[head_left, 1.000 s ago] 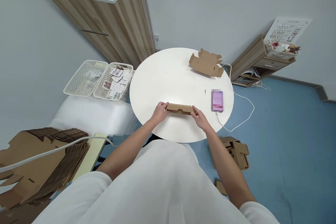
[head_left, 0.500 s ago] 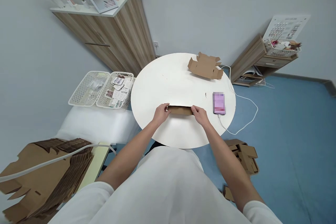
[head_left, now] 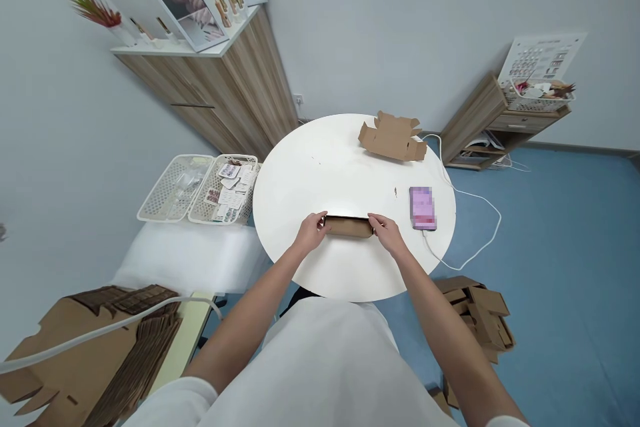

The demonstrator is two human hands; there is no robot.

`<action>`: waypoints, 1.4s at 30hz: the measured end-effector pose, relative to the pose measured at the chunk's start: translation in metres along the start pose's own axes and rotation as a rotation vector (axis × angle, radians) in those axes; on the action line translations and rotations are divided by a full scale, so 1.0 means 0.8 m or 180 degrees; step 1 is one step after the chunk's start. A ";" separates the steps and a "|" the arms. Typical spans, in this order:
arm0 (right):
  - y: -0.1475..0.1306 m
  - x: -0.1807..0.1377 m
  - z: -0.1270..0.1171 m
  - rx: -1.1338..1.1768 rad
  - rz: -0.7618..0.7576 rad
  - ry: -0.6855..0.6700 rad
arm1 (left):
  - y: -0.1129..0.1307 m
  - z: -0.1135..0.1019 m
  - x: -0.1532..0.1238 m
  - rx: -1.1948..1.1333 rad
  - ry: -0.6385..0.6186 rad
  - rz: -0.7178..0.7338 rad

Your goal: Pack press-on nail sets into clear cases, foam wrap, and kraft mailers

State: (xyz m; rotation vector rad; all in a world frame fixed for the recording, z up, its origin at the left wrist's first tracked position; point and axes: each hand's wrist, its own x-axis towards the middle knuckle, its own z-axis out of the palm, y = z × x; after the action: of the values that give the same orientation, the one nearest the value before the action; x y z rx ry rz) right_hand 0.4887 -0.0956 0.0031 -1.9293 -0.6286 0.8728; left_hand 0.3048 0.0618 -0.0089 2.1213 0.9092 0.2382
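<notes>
A small brown cardboard box (head_left: 349,227) is at the near part of the white oval table (head_left: 295,173), its long side facing me. My left hand (head_left: 311,232) grips the box's left end, fingers closed at the upper edge. At the opposite end my right hand (head_left: 386,232) pinches the right upper corner. Both thumbs lie toward my side. The inside of the box is hidden from this angle. Farther back on the table lies a partly folded cardboard blank (head_left: 393,137) with its flaps raised.
A phone (head_left: 423,208) with a white cable lies at the table's right. Left stand white plastic baskets (head_left: 199,210) holding cards. A stack of flat cardboard (head_left: 75,347) is at lower left; folded boxes (head_left: 483,313) lie on the floor at right. A wooden cabinet (head_left: 240,80) stands behind.
The whole view has shifted, so the table and surroundings appear lower. Both hands keep their hold on the box ends, with little visible change in the box.
</notes>
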 end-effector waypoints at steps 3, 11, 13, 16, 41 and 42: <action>-0.001 0.003 -0.003 -0.0188 -0.0145 0.0002 | -0.002 0.001 0.000 -0.0085 -0.0001 -0.0081; 0.006 0.004 -0.011 -0.1150 -0.0944 -0.0102 | -0.001 0.000 0.001 -0.0171 -0.0044 -0.0159; 0.010 0.002 -0.009 -0.1131 -0.0939 -0.0038 | 0.001 -0.002 -0.001 -0.0186 -0.0104 -0.0155; 0.014 0.000 -0.007 -0.0981 -0.0878 0.0029 | 0.005 -0.006 -0.003 -0.0334 -0.0222 -0.0211; 0.033 -0.024 0.015 0.0458 -0.0058 0.0019 | -0.011 0.012 -0.023 -0.1343 -0.0211 -0.0636; 0.036 -0.028 0.019 0.0499 -0.0186 0.0067 | -0.012 0.015 -0.027 -0.1410 -0.0125 -0.0566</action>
State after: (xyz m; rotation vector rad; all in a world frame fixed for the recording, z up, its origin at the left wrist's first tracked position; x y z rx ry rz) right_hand 0.4654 -0.1170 -0.0207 -1.7689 -0.5835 0.8390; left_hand 0.2895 0.0443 -0.0208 1.6242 0.9192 0.2768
